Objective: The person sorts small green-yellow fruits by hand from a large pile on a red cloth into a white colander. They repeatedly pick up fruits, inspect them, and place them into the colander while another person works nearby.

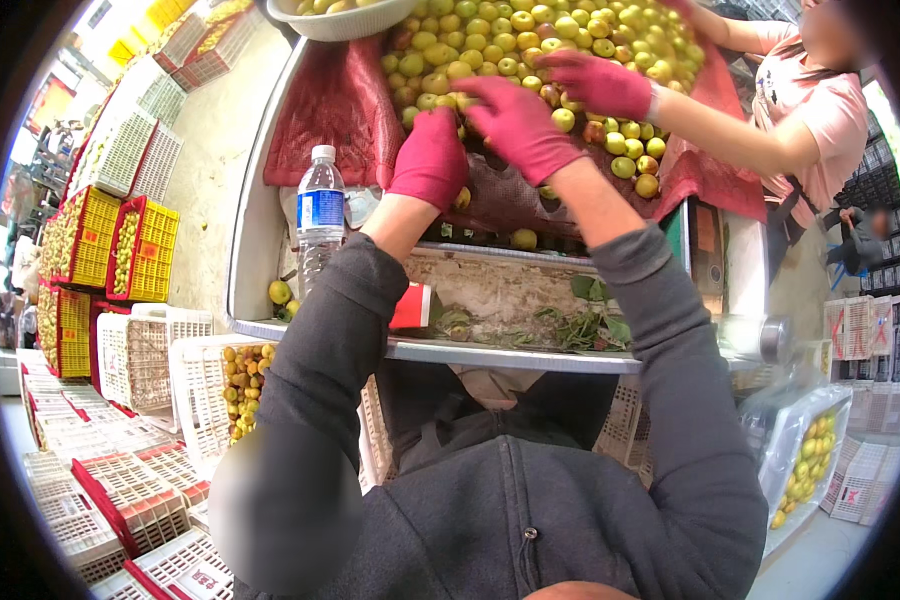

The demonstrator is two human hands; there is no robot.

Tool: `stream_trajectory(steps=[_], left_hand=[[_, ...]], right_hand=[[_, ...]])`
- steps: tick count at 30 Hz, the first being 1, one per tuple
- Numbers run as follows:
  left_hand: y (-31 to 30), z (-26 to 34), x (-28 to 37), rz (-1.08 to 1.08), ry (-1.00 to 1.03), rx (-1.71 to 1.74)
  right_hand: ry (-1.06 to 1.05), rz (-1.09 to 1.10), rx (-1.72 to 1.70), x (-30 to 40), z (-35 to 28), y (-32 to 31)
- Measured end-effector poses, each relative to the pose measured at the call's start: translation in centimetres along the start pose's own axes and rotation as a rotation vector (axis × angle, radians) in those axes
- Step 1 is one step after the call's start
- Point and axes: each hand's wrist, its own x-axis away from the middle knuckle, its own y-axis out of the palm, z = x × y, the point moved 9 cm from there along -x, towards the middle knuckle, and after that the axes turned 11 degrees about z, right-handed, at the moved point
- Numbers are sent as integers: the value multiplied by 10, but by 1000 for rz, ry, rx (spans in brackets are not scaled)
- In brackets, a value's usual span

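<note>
A heap of small yellow-green fruits [495, 37], some with reddish-brown patches and looking like plums or jujubes, lies on red mesh cloth [330, 112]. My left hand [429, 159], in a crimson glove, reaches to the near left edge of the heap. Its fingertips are bent down among the fruits, and what they hold is hidden. In a matching glove, my right hand [521, 131] hovers over or touches the fruits beside it, fingers spread and slightly blurred. A co-worker's gloved hand [604, 84] is just right of mine, over the same heap.
A plastic water bottle [320, 210] stands left of my forearm. Leaves and stems [589, 322] litter the trough near the table's front edge [510, 356]. A white basin [345, 21] sits at the far left. Crates of fruit [244, 386] flank me; a co-worker [802, 142] stands right.
</note>
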Motion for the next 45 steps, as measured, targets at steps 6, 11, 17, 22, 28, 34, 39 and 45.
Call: stream_trajectory(steps=[6,11,17,22,28,34,39,45], left_hand=[[-8,-21,11,58,149,32],[9,-11,20,-244,135,162],[1,-3,14,-134,209,194],[24,2,33,-441,242,331],[-1,-4,16,-112,279,17],[6,11,36,-388,213,-59],[24,27,52,-541,208,141],[-4,22,27,-209,167,37]], right_hand=[[-125,-363,107,60,49,17],[191,-355,91,53,77,-18],[71,-157,520,41,92,-52],[158,-346,102,56,87,-27],[122,-150,613,41,116,-71],[308,-380,249,56,111,-44],[-55,-24,318,11,75,-32],[-178,-100,549,12,77,10]])
